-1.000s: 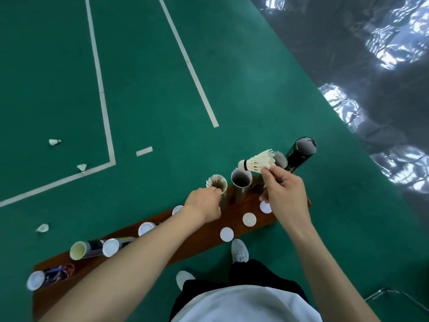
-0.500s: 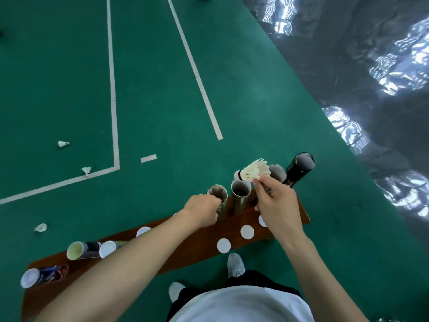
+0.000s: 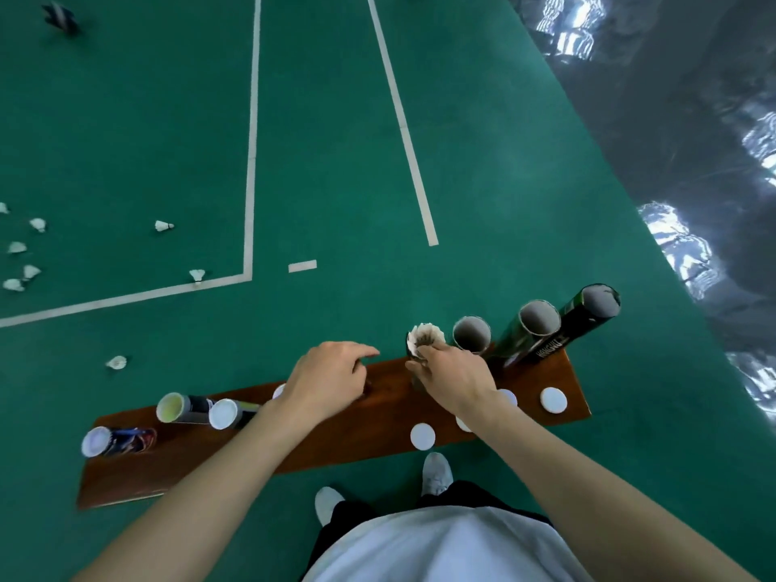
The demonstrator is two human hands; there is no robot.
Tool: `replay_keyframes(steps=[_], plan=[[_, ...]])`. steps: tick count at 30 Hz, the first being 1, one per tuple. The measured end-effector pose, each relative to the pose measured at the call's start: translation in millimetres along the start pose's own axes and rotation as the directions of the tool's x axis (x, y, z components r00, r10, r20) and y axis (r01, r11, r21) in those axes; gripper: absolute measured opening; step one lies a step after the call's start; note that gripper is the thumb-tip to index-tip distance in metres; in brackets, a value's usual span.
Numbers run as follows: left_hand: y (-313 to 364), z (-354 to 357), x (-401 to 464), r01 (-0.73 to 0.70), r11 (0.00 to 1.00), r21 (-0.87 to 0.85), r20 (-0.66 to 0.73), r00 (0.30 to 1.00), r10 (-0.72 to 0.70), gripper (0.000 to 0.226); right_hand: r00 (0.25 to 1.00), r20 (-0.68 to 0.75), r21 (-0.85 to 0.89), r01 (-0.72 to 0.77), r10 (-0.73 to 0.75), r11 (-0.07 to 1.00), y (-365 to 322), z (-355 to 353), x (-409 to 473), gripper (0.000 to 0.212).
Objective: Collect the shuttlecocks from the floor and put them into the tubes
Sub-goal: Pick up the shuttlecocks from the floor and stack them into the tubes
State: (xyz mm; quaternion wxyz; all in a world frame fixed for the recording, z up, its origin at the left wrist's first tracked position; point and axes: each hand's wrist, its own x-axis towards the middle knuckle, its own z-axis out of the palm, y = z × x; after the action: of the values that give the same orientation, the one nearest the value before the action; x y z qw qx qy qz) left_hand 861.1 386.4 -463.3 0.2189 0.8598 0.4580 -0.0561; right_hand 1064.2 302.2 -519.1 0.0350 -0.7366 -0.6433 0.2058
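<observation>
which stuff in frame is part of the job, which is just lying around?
Job:
- right hand pushing a shuttlecock into a tube
- open tubes
- capped tubes lying on the bench
- loose shuttlecocks on the floor
- white caps
- left hand, resting on the bench, holding nothing visible

Lying about:
- bench, only a support
- dark object top left, unclear
- shoes

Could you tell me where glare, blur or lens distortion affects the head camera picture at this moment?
Head view: strong glare patches on the dark glossy surface at right; wide-angle bending curves the wooden bench and splays the tubes outward; the dark object at top left is smeared beyond recognition; the distant shuttlecocks are soft; the right hand and the shuttlecock at the tube mouth stay fairly sharp.
</observation>
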Motion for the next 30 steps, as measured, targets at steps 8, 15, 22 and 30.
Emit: replay_keyframes(steps=[8, 15, 22, 30], plan=[[-3, 18, -26, 0.068, 0.994, -0.084, 0.003, 0.998, -0.068, 0.041, 0.999, 0.048, -0.131, 0.021, -0.014, 0.991, -9, 29, 29, 0.029], [3, 19, -30, 0.066, 0.994, -0.088, -0.016, 0.998, -0.067, 0.046, 0.999, 0.047, -0.155, 0.0, 0.008, 0.988, -18, 31, 39, 0.025], [-1, 19, -32, 0.078, 0.99, -0.12, -0.004, 0.997, -0.079, 0.042, 0.999, 0.043, -0.095, -0.02, 0.024, 0.995, -21, 31, 35, 0.033], [-24, 64, -25, 0.13, 0.984, -0.122, 0.18, 0.978, -0.106, 0.037, 0.997, -0.077, -0.059, -0.013, 0.008, 0.998, -13, 27, 22, 0.039]])
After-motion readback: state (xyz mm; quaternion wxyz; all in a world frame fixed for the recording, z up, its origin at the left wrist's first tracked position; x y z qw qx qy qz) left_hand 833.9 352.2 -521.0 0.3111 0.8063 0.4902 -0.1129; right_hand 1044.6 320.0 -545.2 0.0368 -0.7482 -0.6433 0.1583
